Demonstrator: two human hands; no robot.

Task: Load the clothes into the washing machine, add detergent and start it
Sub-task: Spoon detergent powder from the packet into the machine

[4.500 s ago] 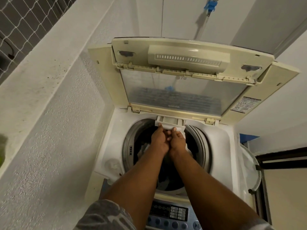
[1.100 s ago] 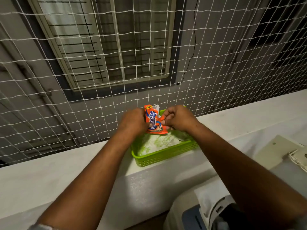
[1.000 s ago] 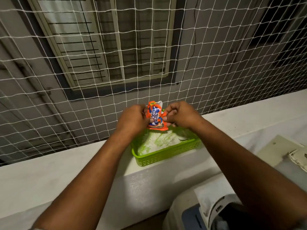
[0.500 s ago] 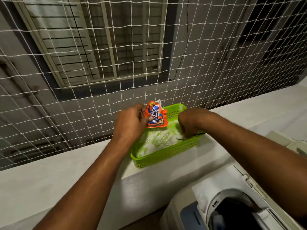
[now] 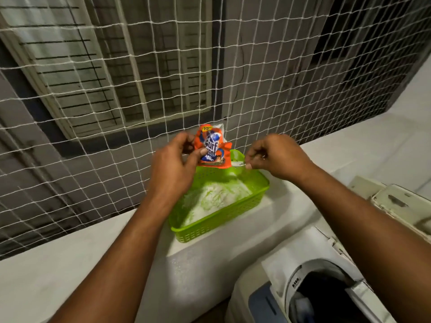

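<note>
1. A white net (image 5: 116, 94) filled the far side of the view, above a pale ledge (image 5: 46, 264). This ledge served as the surface for the laundry supplies.
2. The washing machine (image 5: 303, 276) stood at the near right, below the ledge. Its drum was open and something dark lay inside, probably the clothes, so the loading looked already done.
3. A green basket (image 5: 221, 220) sat on the ledge near the net, with white material inside. I judged it kept the detergent close to the machine.
4. The left hand (image 5: 172, 166) held the orange detergent sachet (image 5: 213, 148) upright above the far end of the basket. The grip was closed, thumb on the front and fingers behind, likely so the powder stayed low.
5. The right hand (image 5: 277, 157) was just right of the sachet. Its grip was pinched on a small pale object (image 5: 239, 164). I could not tell what this was; perhaps a tool for opening the sachet.
</note>
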